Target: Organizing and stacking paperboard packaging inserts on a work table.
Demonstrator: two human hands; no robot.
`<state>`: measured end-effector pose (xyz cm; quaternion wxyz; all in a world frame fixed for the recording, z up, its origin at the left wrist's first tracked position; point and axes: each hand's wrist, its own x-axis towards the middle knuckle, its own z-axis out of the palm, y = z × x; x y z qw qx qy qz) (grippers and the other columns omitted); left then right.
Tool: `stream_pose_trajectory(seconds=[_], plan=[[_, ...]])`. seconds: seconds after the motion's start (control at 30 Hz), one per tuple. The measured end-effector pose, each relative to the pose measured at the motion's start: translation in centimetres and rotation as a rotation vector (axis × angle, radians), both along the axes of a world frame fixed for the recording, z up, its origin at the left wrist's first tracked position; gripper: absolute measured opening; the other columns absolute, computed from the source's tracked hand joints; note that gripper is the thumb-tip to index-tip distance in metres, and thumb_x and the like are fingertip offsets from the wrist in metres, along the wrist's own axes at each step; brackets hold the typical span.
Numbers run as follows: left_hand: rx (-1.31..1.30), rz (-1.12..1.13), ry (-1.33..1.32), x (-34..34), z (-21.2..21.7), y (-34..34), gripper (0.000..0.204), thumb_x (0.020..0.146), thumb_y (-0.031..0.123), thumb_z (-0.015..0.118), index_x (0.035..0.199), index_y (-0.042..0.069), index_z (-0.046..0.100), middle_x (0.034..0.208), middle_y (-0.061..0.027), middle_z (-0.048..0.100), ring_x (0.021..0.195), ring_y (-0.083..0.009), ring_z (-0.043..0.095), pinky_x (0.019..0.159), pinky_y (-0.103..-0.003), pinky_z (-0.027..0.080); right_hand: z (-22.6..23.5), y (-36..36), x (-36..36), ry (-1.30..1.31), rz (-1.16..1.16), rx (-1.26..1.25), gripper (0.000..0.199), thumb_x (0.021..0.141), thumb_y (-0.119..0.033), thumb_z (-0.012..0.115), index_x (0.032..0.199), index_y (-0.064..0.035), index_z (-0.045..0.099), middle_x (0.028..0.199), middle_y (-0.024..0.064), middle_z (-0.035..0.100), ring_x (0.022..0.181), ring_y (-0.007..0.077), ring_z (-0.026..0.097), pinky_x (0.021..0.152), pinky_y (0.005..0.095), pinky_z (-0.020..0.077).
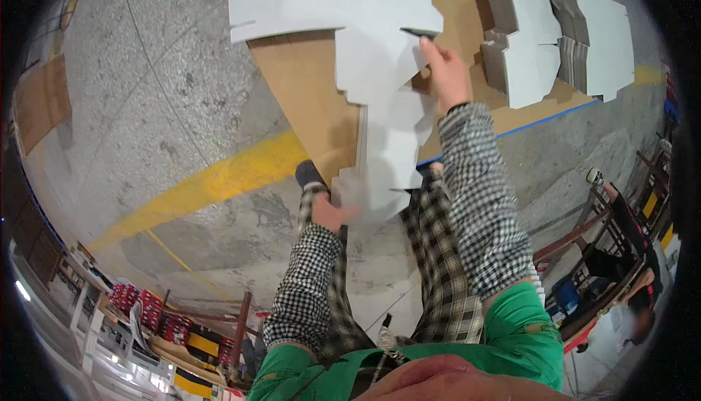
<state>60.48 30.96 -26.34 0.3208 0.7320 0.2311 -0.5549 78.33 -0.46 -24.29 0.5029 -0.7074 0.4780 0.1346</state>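
A stack of flat, die-cut white cardboard sheets (383, 58) lies in front of me, with stepped edges and a narrow end toward my legs. My right hand (447, 76) reaches to the stack's right side, thumb and forefinger closed on the edge of the top sheet beside a dark slit. Lower down, my left hand (332, 215) is at the left edge of the stack's narrow near end. Its thumb side points at the sheet, but the other fingers are hidden and blurred. That near end of the sheet is smeared by motion.
Brown cardboard (296, 80) lies under the stack. More stacks of white cardboard (529, 58) stand to the right. A yellow line (219, 178) crosses the concrete floor. Red-and-white packages (150, 310) sit on a rack at lower left; another person (642, 299) is at lower right.
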Motion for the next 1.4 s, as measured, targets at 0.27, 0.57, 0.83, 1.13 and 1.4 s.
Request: stream_pose_trajectory(seconds=[0.27, 0.57, 0.83, 1.13, 1.4], plan=[[-0.281, 0.294, 0.080, -0.6, -1.4, 1.4, 0.083, 0.058, 0.024, 0.079, 0.122, -0.007, 0.037, 0.118, -0.0188, 0.049, 0.108, -0.0255, 0.049, 0.091, -0.034, 0.040, -3.2, 0.7, -7.6, 0.025, 0.291, -0.032, 0.067, 0.073, -0.053, 0.059, 0.101, 0.0079, 0.056, 0.101, 0.0199, 0.055, 0.095, 0.0261, 0.051, 0.084, 0.0326, 0.0402], [-0.268, 0.314, 0.141, -1.0, 8.6, 1.3, 0.059, 0.062, 0.017, 0.074, 0.111, -0.005, 0.050, 0.101, -0.0131, 0.060, 0.092, -0.0211, 0.058, 0.082, -0.032, 0.045, -2.8, 2.6, -4.0, 0.190, 0.757, -0.038, 0.082, 0.071, -0.063, 0.053, 0.111, 0.0091, 0.052, 0.107, 0.0270, 0.052, 0.103, 0.0333, 0.050, 0.092, 0.0371, 0.0384], [-0.417, 0.397, 0.176, 5.6, 24.8, 2.3, 0.041, 0.069, 0.013, 0.069, 0.103, -0.005, 0.056, 0.094, -0.0108, 0.063, 0.083, -0.0165, 0.059, 0.075, -0.028, 0.046, 2.9, 4.4, -4.8, 0.205, 0.661, 0.383, 0.081, 0.078, -0.066, 0.040, 0.115, 0.0053, 0.051, 0.121, 0.0205, 0.049, 0.111, 0.0286, 0.047, 0.097, 0.0343, 0.0329], [-0.199, -0.091, 0.354, 20.7, 43.1, 0.4, 0.038, 0.069, 0.021, 0.060, 0.094, -0.008, 0.058, 0.086, -0.0137, 0.062, 0.075, -0.0211, 0.060, 0.068, -0.029, 0.047, 8.0, 13.5, -13.5, -0.457, 0.154, 0.235, 0.068, 0.084, -0.057, 0.037, 0.127, -0.0042, 0.041, 0.131, 0.0165, 0.040, 0.124, 0.0290, 0.034, 0.104, 0.0364, 0.0247], [-0.261, -0.913, 0.202, 22.3, 49.9, -13.8, 0.036, 0.070, 0.022, 0.059, 0.095, -0.005, 0.058, 0.088, -0.0131, 0.061, 0.080, -0.0236, 0.058, 0.072, -0.033, 0.047, 5.9, 17.9, -19.7, -0.517, -0.158, 0.620, 0.083, 0.083, -0.067, 0.016, 0.136, -0.0037, 0.024, 0.142, 0.0119, 0.023, 0.131, 0.0254, 0.019, 0.106, 0.0344, 0.0176]])
